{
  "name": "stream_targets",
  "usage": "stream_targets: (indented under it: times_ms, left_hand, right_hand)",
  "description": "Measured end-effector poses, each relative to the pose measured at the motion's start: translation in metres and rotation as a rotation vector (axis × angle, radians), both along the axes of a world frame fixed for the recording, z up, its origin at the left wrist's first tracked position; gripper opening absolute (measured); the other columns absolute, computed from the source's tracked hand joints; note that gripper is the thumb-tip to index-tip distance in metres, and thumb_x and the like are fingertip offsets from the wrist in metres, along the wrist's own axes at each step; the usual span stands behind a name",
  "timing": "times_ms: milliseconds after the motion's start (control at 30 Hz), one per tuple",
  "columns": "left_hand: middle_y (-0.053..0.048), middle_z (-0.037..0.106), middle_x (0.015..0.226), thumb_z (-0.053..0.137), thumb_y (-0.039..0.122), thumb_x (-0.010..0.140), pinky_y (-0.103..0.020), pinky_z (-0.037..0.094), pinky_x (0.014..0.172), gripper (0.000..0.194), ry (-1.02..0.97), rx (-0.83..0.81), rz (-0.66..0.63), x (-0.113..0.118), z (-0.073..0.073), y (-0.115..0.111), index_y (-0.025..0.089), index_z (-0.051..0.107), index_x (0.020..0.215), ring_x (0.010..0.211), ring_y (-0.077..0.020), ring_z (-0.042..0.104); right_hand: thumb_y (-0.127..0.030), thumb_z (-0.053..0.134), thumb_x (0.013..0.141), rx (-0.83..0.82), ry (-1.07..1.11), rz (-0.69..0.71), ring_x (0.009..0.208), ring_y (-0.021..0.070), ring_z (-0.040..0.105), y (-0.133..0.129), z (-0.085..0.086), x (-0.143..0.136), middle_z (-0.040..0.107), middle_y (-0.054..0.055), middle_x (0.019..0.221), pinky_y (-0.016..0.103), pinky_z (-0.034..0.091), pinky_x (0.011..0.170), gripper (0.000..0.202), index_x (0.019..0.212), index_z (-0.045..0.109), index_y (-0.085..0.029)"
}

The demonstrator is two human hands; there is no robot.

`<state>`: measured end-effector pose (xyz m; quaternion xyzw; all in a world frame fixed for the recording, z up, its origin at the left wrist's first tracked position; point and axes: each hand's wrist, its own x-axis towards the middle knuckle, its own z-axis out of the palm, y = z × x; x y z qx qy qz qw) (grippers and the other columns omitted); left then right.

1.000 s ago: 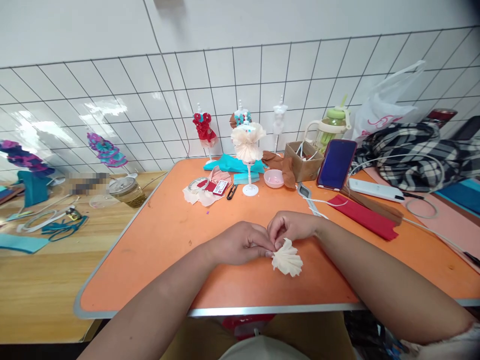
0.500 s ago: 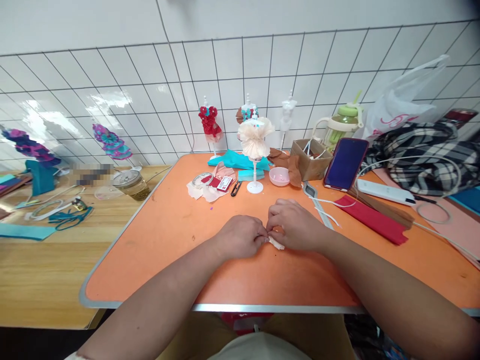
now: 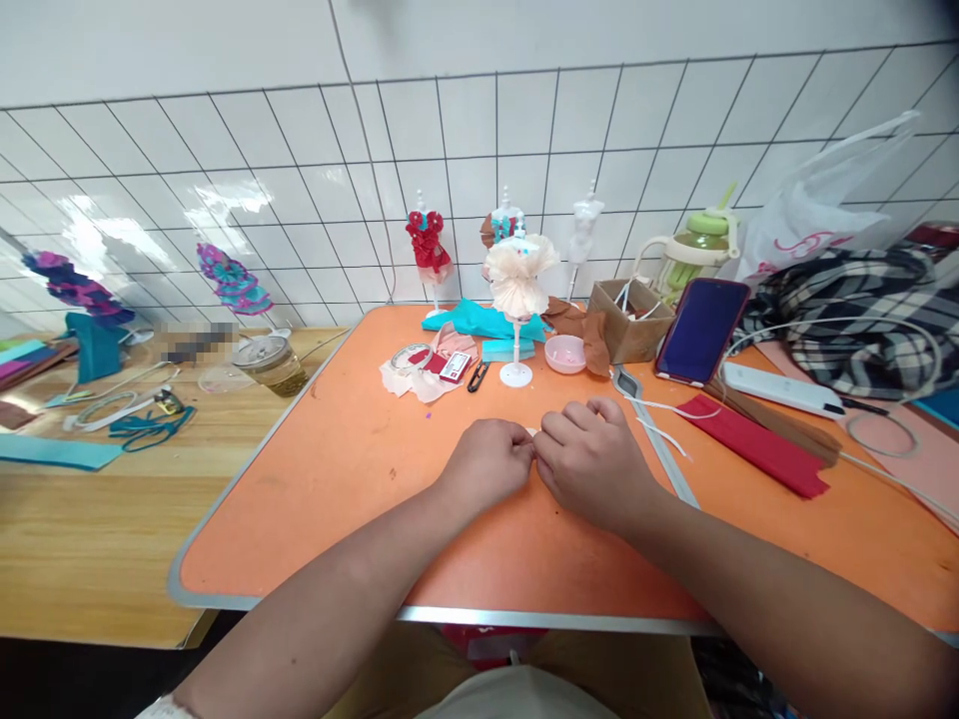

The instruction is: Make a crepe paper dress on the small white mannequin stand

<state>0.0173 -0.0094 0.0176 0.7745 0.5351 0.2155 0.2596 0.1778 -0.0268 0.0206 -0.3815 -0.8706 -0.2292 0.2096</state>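
Fingers point(image 3: 519, 439) of both hands point(image 3: 486, 461) point(image 3: 590, 459) together at pale scrap point(image 3: 532, 431)

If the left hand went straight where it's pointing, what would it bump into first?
Probably the right hand: the left hand points right at it, and their fingers look almost together. A pale bit peeks out there, so it might get squashed first; depth is hard to tell.
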Motion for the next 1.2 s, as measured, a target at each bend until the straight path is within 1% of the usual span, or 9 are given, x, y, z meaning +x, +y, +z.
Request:
stream_targets:
  times_ms: [200, 367, 467, 533, 700, 767, 967, 1100, 1200]
  left_hand:
    - [0.001, 0.055, 0.051, 0.063, 0.024, 0.066, -0.025, 0.045, 0.059, 0.012, -0.742, -0.535, 0.181, -0.002, 0.002, 0.007, 0.013, 0.065, 0.061, 0.049, -0.0098, 0.05]
    - [0.003, 0.053, 0.05, 0.073, 0.023, 0.062, -0.027, 0.051, 0.065, 0.014, -1.061, -0.718, 0.197, -0.002, 0.0, 0.005, 0.011, 0.067, 0.065, 0.044, -0.0058, 0.045]
    - [0.002, 0.054, 0.052, 0.074, 0.024, 0.064, -0.027, 0.052, 0.064, 0.016, -1.11, -0.801, 0.142, -0.003, -0.002, 0.005, 0.01, 0.07, 0.071, 0.045, -0.0052, 0.045]
    - [0.002, 0.054, 0.054, 0.074, 0.026, 0.065, -0.026, 0.052, 0.064, 0.019, -1.111, -0.818, 0.113, -0.005, -0.002, 0.007, 0.009, 0.072, 0.075, 0.046, -0.0051, 0.045]
    - [0.003, 0.053, 0.054, 0.075, 0.03, 0.067, -0.028, 0.052, 0.067, 0.023, -1.052, -0.75, 0.106, -0.014, 0.002, 0.012, 0.01, 0.072, 0.077, 0.046, -0.0046, 0.045]
    - [0.003, 0.053, 0.054, 0.076, 0.031, 0.066, -0.029, 0.052, 0.068, 0.024, -1.028, -0.748, 0.099, -0.015, 0.002, 0.013, 0.01, 0.072, 0.078, 0.046, -0.0049, 0.046]
    - [0.003, 0.054, 0.053, 0.078, 0.034, 0.062, -0.03, 0.051, 0.066, 0.027, -0.984, -0.741, 0.085, -0.009, -0.001, 0.009, 0.011, 0.073, 0.075, 0.044, -0.0055, 0.047]
    - [0.003, 0.055, 0.057, 0.078, 0.039, 0.062, -0.029, 0.05, 0.07, 0.033, -0.944, -0.704, 0.066, -0.007, 0.0, 0.008, 0.012, 0.074, 0.08, 0.049, -0.0058, 0.049]
    - [-0.002, 0.065, 0.076, 0.078, 0.043, 0.062, -0.029, 0.049, 0.073, 0.038, -0.912, -0.661, 0.06, -0.006, -0.001, 0.008, 0.014, 0.074, 0.087, 0.058, -0.0068, 0.052]
  right_hand:
    - [-0.009, 0.047, 0.084, 0.154, 0.017, 0.046, 0.068, 0.0155, 0.042, 0.002, 0.003, 0.004, 0.055, 0.002, 0.067, 0.036, 0.024, 0.069, 0.022, 0.067, 0.058, -0.019]
    - [-0.014, 0.049, 0.088, 0.014, 0.163, 0.19, 0.086, 0.0156, 0.054, 0.013, 0.004, 0.019, 0.068, -0.001, 0.088, 0.04, 0.025, 0.093, 0.023, 0.095, 0.065, -0.029]
    - [-0.019, 0.054, 0.086, -0.065, 0.23, 0.266, 0.094, 0.0172, 0.056, 0.021, 0.003, 0.033, 0.068, -0.003, 0.105, 0.045, 0.02, 0.102, 0.025, 0.102, 0.064, -0.036]
    - [-0.025, 0.057, 0.084, -0.071, 0.293, 0.284, 0.099, 0.0196, 0.056, 0.027, 0.003, 0.04, 0.066, -0.002, 0.111, 0.048, 0.02, 0.105, 0.024, 0.105, 0.063, -0.036]
    - [-0.045, 0.062, 0.077, -0.124, 0.349, 0.357, 0.124, 0.029, 0.043, 0.035, 0.007, 0.04, 0.048, 0.013, 0.135, 0.049, 0.03, 0.103, 0.056, 0.126, 0.051, -0.021]
    - [-0.043, 0.062, 0.078, -0.155, 0.332, 0.366, 0.129, 0.0289, 0.038, 0.036, 0.007, 0.036, 0.043, 0.015, 0.139, 0.048, 0.033, 0.102, 0.054, 0.125, 0.051, -0.019]
    - [-0.026, 0.059, 0.083, -0.2, 0.469, 0.328, 0.117, 0.0229, 0.05, 0.035, -0.002, 0.027, 0.058, 0.007, 0.125, 0.041, 0.037, 0.097, 0.007, 0.088, 0.063, -0.023]
    - [-0.027, 0.059, 0.083, -0.363, 0.702, 0.265, 0.098, 0.0203, 0.06, 0.033, -0.005, 0.024, 0.066, 0.008, 0.106, 0.035, 0.044, 0.087, 0.007, 0.078, 0.06, -0.021]
    - [-0.028, 0.058, 0.083, -0.532, 0.832, 0.22, 0.089, 0.0193, 0.062, 0.032, -0.004, 0.021, 0.068, 0.007, 0.094, 0.032, 0.046, 0.081, 0.01, 0.078, 0.059, -0.02]
